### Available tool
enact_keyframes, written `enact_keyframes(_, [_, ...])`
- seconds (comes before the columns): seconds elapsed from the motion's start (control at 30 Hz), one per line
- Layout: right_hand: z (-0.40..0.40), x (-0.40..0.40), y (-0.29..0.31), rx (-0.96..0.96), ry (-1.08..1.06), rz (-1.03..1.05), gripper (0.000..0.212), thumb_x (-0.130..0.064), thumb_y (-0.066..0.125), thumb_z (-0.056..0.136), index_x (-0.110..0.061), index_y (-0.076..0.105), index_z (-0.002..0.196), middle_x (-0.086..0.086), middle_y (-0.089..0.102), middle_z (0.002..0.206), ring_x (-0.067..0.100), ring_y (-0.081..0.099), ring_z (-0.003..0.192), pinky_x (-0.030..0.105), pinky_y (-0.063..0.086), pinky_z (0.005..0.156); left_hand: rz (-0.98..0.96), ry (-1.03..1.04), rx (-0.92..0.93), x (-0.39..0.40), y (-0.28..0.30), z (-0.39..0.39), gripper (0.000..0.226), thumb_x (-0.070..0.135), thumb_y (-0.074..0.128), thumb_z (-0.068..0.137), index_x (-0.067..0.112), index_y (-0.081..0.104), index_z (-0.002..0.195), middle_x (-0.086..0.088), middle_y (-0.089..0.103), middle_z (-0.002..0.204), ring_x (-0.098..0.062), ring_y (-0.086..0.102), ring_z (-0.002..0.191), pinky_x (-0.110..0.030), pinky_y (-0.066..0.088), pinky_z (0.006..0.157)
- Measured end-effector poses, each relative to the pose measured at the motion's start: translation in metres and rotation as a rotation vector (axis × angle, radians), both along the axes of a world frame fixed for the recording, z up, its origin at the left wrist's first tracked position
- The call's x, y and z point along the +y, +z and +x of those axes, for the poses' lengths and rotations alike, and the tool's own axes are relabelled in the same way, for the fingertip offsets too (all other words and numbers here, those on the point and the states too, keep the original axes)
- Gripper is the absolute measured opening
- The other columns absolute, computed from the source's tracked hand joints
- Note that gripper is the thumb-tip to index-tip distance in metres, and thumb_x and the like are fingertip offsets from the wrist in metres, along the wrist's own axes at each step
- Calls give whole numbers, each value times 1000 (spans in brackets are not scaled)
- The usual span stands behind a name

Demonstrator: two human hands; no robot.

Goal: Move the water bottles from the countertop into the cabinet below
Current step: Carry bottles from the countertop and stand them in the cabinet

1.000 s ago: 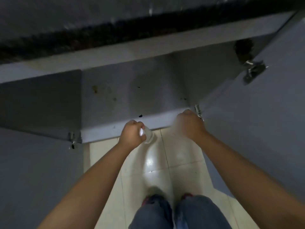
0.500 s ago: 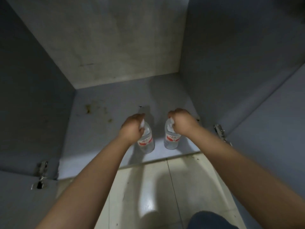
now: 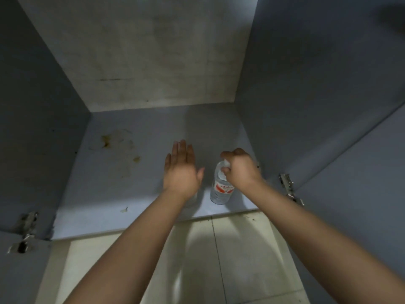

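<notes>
Inside the cabinet (image 3: 131, 172), near its front edge, a water bottle (image 3: 221, 189) is being pinched at the cap by the right hand (image 3: 241, 170). Just beside it, the left hand (image 3: 182, 170) is being spread flat and empty over a second bottle (image 3: 192, 199), barely visible. Either could be knocked over if clipped.

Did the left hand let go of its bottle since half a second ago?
Yes. The left hand is open flat now, lifted off; its clear plastic bottle stays near the grey cabinet floor's front edge.
</notes>
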State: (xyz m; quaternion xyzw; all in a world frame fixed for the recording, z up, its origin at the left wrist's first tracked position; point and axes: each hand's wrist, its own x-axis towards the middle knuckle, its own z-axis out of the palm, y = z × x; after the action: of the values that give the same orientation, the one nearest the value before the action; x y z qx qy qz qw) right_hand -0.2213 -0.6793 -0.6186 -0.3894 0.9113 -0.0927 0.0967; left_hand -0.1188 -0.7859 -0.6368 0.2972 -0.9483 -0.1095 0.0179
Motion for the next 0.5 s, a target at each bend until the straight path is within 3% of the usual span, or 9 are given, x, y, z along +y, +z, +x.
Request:
enact_keyframes(0.23, [-63, 9, 20, 1, -31, 166, 37, -18, 57, 89, -11, 53, 125, 19, 50, 130, 33, 50, 121, 33, 42, 99, -33, -50, 4, -2, -9, -3, 59, 19, 33, 96, -1, 7, 145, -16, 11, 156, -32, 3, 145, -33, 2, 119])
enact_keyframes(0.5, [-109, 18, 23, 90, -91, 211, 36, -8, 50, 90, 1, 50, 125, 25, 46, 130, 39, 50, 118, 38, 43, 99, 22, -19, 7, -1, -5, -4, 60, 18, 38, 95, 0, 9, 145, -17, 15, 155, -30, 10, 145, -30, 7, 118])
